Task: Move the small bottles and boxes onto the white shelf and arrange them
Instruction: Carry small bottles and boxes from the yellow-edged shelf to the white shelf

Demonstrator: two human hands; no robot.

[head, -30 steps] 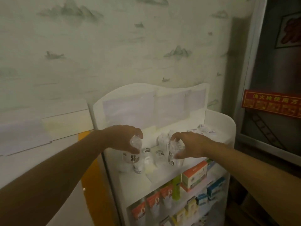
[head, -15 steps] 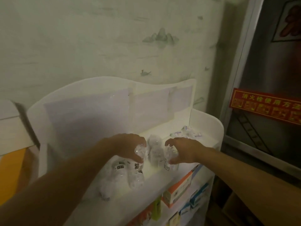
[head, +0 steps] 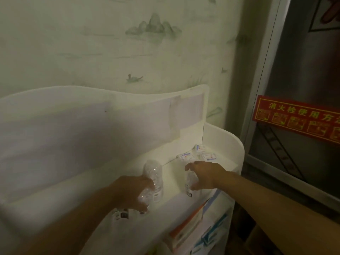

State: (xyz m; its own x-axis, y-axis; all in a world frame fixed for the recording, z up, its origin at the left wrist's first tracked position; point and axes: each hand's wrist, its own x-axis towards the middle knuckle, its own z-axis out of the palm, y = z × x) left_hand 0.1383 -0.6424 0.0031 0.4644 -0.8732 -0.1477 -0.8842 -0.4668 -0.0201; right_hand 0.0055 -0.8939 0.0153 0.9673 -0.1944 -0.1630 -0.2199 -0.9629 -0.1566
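Small clear plastic bottles with white labels stand on the top board of the white shelf (head: pixel 220 162). My left hand (head: pixel 131 192) is closed around one clear bottle (head: pixel 145 196) near the front edge, and a second bottle (head: pixel 152 172) stands just behind it, touching. Under my left wrist another bottle (head: pixel 120 215) shows its label. My right hand (head: pixel 204 174) curls over the top of a bottle (head: pixel 188 183) further right. Three small white boxes (head: pixel 199 153) with blue and red print lie at the back right corner.
Orange-and-white box (head: pixel 185 230) and blue-and-white boxes (head: pixel 211 234) fill the lower tiers. A tall white back panel (head: pixel 92 126) rises behind the top board against the painted wall. A metal-framed cabinet door with a red notice (head: pixel 296 119) stands to the right.
The view has swung closer and to the right. My hands have drawn apart, the right one carrying its bottle toward the right and the left one staying on the left cluster.
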